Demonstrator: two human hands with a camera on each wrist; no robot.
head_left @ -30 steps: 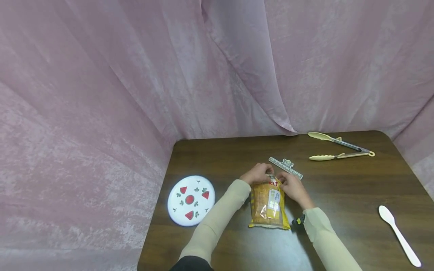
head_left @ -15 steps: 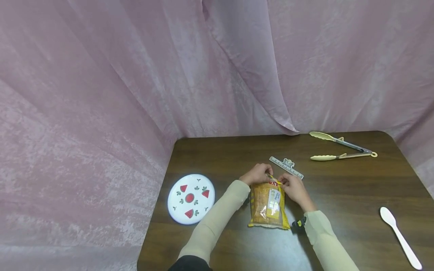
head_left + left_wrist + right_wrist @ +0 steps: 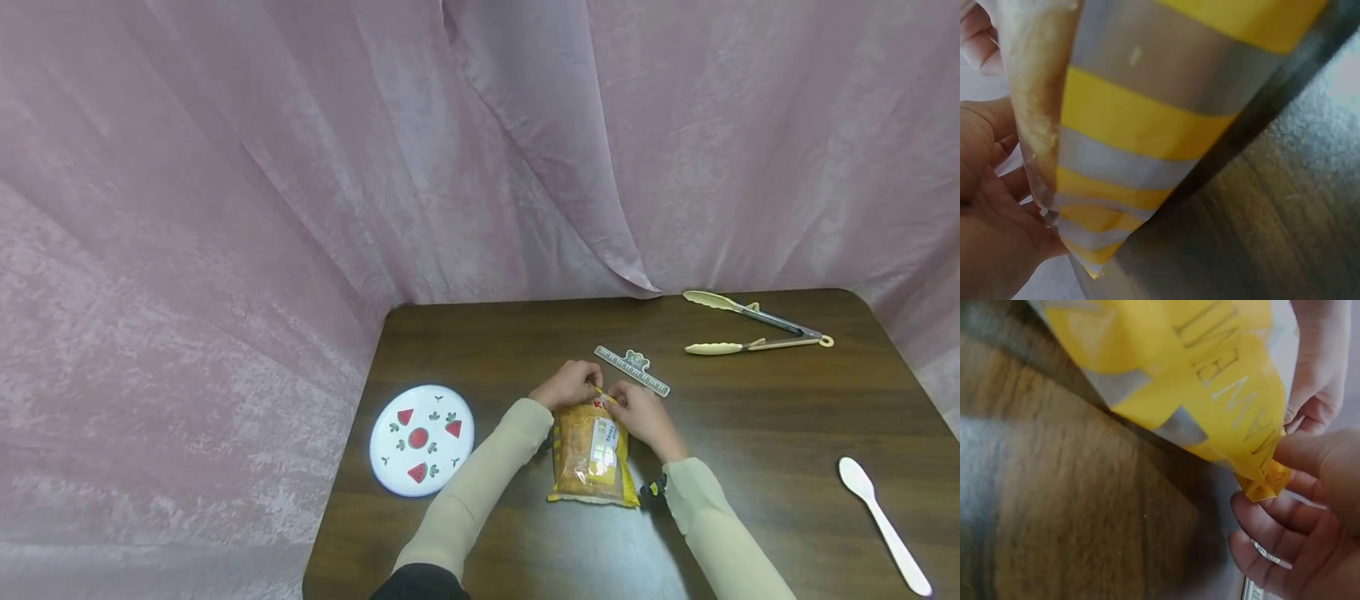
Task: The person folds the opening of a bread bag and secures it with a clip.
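Note:
A clear and yellow plastic bag of bread [image 3: 588, 454] lies on the wooden table, its top end toward the far side. My left hand [image 3: 568, 386] pinches the left part of that top end. On the other side, my right hand [image 3: 643, 415] pinches the right part between thumb and fingers. In the right wrist view, a crumpled yellow corner of the bag [image 3: 1266, 481] sits between the thumb and fingers. Yellow stripes on the bag's side [image 3: 1122, 125] fill the left wrist view, where the fingertips are partly hidden behind the bag. Just beyond the hands lies a long clip [image 3: 632, 369].
To the left sits a round white plate [image 3: 442, 417] with a watermelon pattern. Tongs [image 3: 757, 325] lie spread at the back right, and a white spoon [image 3: 885, 527] lies at the right. A pink curtain [image 3: 480, 167] hangs behind the table [image 3: 502, 342].
My right hand has shifted slightly left, closer to the left hand, and the bag's top end is drawn closer together. The left hand stays nearly in place.

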